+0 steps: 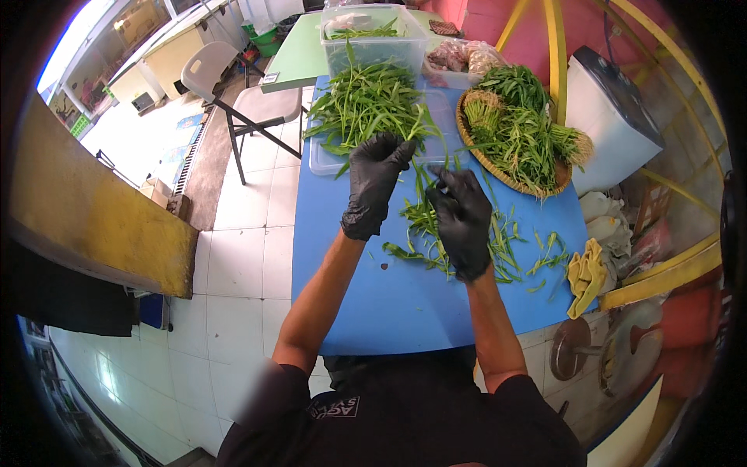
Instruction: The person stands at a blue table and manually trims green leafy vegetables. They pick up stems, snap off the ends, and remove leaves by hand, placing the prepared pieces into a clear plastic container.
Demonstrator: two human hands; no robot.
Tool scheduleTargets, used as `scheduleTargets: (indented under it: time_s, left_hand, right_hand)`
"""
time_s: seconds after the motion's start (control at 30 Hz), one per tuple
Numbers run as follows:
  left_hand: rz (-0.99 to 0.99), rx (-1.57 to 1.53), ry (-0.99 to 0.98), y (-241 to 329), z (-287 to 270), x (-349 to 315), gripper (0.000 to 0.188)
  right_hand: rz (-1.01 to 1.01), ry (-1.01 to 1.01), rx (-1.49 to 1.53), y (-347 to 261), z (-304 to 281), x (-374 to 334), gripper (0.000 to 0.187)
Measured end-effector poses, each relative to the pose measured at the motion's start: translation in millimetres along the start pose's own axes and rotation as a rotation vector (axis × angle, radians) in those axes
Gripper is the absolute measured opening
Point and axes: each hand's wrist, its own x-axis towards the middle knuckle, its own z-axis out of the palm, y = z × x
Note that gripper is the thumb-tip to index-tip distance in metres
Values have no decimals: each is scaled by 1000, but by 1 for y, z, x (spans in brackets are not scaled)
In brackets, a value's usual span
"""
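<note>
Both my hands wear black gloves and are raised over the blue table (373,303). My left hand (372,185) is closed in a pinch on a thin green stalk (418,148) by its thumb tip. Just to the right and a little nearer, my right hand (462,222) has its fingers curled in a pinch on a leafy green stem (421,180). Beyond my left hand, a heap of long-leaved greens (366,105) lies on a clear plastic lid (323,162). Loose stems and leaves (420,220) are scattered under and around my right hand.
At the far right a round woven tray (486,159) holds bundled greens with roots. Behind stand a clear plastic bin (373,50) and a tub of bagged food (464,62). A yellow cloth (585,276) hangs at the right edge; a folding chair (257,105) stands left.
</note>
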Motion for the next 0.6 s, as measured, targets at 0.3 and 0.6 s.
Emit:
scheduleTargets:
  time_s: [0.3, 0.6]
  left_hand:
    - [32, 7, 94, -6, 3, -2, 13]
    - [53, -46, 188, -13, -3, 7, 10]
  right_hand:
    - [-157, 76, 46, 14, 0, -7, 20]
    - [406, 76, 375, 44, -11, -56, 27]
